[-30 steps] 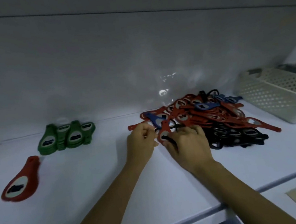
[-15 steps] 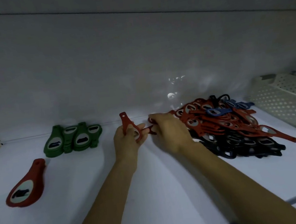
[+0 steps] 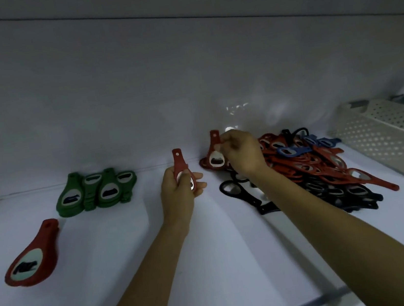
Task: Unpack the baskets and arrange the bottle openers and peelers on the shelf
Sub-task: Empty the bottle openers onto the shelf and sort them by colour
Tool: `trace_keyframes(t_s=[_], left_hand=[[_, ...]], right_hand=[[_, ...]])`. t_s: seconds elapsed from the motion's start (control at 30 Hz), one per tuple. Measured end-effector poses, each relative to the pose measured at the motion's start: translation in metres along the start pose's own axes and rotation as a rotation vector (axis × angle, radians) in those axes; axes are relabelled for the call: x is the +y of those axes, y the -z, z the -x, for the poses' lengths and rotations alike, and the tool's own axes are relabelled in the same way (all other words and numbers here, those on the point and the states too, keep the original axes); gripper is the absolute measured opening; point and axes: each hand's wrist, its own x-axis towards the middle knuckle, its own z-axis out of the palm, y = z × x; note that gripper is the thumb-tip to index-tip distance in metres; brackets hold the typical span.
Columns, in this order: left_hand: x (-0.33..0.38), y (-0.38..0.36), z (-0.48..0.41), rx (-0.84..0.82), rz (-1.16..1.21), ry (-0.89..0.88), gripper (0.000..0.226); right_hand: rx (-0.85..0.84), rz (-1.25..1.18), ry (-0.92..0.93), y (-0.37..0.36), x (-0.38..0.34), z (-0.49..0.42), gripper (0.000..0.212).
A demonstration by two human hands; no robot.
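Shelf [image 3: 211, 267]: flat, smooth white board with a matte finish and a raised pale lip along its front edge; a plain white back panel rises behind it.

Left hand [image 3: 178, 194]: raised over the middle of the shelf, fingers curled together around the rounded head of a red bottle opener [image 3: 180, 166]. The narrow handle with its small hanging hole stands upright above the fist; a sliver of shiny metal insert shows beside the fingers.

Right hand [image 3: 242, 152]: near the back edge, at the left end of the heap. Thumb and fingertips pinch the thin handle of a second red opener [image 3: 215, 152], which stands nearly upright, teardrop-shaped, its oval metal plate with a slot facing the camera.

Heap of openers [image 3: 326, 169]: loose, tangled pile on the right half of the shelf, from back edge toward the front; flat plastic pieces, long-handled, in red, black and a few blue, each with a bright metal ring. One black opener [image 3: 239, 191] lies at the pile's left fringe, beside the right forearm.

Green openers [image 3: 95, 190]: small overlapping group, stubby paddle shapes with pale oval inserts, toward the back left of the shelf.

Single red opener [image 3: 31, 257]: lies flat near the front left corner, apart from the others.

Basket [image 3: 384, 144]: white perforated plastic, rectangular, at the right edge just beside the heap.
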Motion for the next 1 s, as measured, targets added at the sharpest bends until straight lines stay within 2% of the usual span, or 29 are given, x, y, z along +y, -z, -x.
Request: trace_keyframes(t_s=[0.07, 0.17, 0.23, 0.33, 0.4, 0.43, 0.5, 0.53, 0.57, 0.63, 0.73, 0.8, 0.87, 0.9, 0.97, 1.0], left_hand=[[0.003, -0.002, 0.003, -0.009, -0.012, -0.002, 0.006], [0.012, -0.008, 0.012, -0.100, 0.011, 0.022, 0.017], [0.014, -0.013, 0.021, -0.218, 0.042, 0.070, 0.025], [0.012, -0.016, 0.033, -0.346, 0.013, 0.094, 0.020], [0.012, -0.014, 0.036, -0.376, -0.001, 0.101, 0.020], [0.012, -0.013, 0.035, -0.385, 0.003, 0.103, 0.021], [0.011, -0.012, 0.035, -0.393, 0.004, 0.110, 0.025], [0.011, -0.012, 0.035, -0.390, 0.000, 0.115, 0.027], [0.010, -0.012, 0.035, -0.385, -0.009, 0.117, 0.028], [0.008, -0.012, 0.034, -0.381, -0.029, 0.120, 0.026], [0.008, -0.011, 0.032, -0.377, -0.033, 0.128, 0.023], [0.006, -0.011, 0.031, -0.364, -0.015, 0.148, 0.018], [0.005, -0.011, 0.028, -0.338, 0.062, 0.186, 0.006], [0.005, -0.012, 0.027, -0.319, 0.108, 0.214, 0.010], [0.006, -0.015, 0.023, -0.302, 0.182, 0.299, 0.029], [0.008, -0.017, 0.020, -0.311, 0.240, 0.359, 0.038]], right_hand=[[0.031, -0.220, -0.115, 0.009, -0.006, 0.002, 0.005], [-0.110, -0.417, -0.194, 0.017, -0.010, 0.016, 0.004], [-0.190, -0.466, -0.179, 0.017, -0.010, 0.029, 0.005], [-0.176, -0.410, -0.145, 0.013, -0.006, 0.043, 0.013], [-0.061, -0.246, -0.075, 0.015, 0.002, 0.047, 0.027], [0.008, -0.057, -0.021, 0.020, 0.009, 0.048, 0.031], [0.081, 0.517, 0.059, 0.033, 0.025, 0.050, 0.026], [0.062, 0.750, 0.073, 0.040, 0.031, 0.051, 0.023], [0.012, 0.877, 0.069, 0.045, 0.036, 0.051, 0.024], [-0.077, 0.938, 0.060, 0.048, 0.040, 0.050, 0.020], [-0.074, 0.975, 0.104, 0.045, 0.039, 0.049, 0.021], [0.022, 0.850, 0.146, 0.048, 0.043, 0.050, 0.021], [0.176, 0.498, 0.134, 0.050, 0.040, 0.054, 0.024], [0.205, 0.242, 0.100, 0.051, 0.035, 0.056, 0.023], [0.082, -0.193, 0.084, 0.054, 0.024, 0.060, 0.016], [-0.032, -0.276, 0.112, 0.054, 0.021, 0.063, 0.014]])
